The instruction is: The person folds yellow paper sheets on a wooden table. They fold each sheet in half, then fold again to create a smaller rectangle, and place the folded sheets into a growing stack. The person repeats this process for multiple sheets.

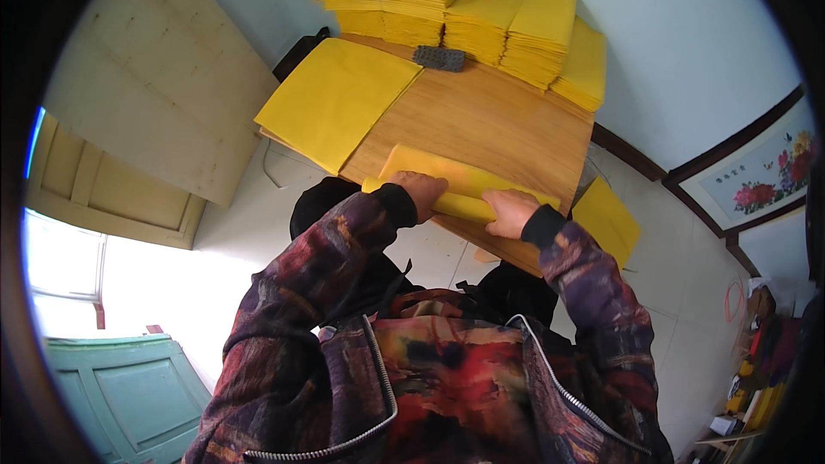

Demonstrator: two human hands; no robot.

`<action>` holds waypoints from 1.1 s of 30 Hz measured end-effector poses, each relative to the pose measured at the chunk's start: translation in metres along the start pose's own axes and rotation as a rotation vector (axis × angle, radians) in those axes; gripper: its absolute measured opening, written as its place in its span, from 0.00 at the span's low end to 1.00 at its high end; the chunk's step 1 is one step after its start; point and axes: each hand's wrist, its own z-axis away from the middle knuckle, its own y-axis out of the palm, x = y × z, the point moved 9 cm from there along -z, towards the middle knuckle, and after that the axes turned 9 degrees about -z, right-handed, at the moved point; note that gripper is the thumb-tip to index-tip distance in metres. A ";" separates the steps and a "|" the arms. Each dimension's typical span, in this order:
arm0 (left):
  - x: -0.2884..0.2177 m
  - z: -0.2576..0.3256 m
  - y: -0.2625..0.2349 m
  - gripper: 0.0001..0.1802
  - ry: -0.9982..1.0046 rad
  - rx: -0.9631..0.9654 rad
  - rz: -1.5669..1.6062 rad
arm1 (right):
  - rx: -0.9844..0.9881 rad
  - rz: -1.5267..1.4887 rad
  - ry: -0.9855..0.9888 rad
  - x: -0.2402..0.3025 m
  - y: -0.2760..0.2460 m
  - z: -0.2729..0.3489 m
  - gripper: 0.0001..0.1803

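A folded sheet of yellow paper [468, 174] lies along the near edge of the wooden table [481, 116], its near side doubled over into a long flap. My left hand [421, 193] is closed on the near fold towards its left end. Further right, my right hand [513, 210] grips the same fold, thumb pointing inward. The fingertips of both hands are partly hidden. To the left on the tabletop lies a flat pile of yellow sheets [344, 99].
Tall stacks of folded yellow paper [511, 21] stand along the table's far side against the wall. A dark grey block [439, 58] sits before them. Another yellow sheet [608, 222] is beside the table's right end. A wooden panel [155, 69] leans at left; a framed flower picture [756, 167] is at right.
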 end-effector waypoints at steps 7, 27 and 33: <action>0.009 -0.008 0.010 0.21 0.023 0.213 0.053 | -0.072 0.074 -0.036 0.009 0.000 0.000 0.17; 0.001 -0.004 0.003 0.20 -0.012 0.154 0.039 | -0.116 0.082 -0.043 0.014 -0.003 0.002 0.24; 0.003 -0.012 -0.022 0.22 0.024 0.222 -0.004 | -0.170 0.002 0.002 0.024 -0.012 0.000 0.20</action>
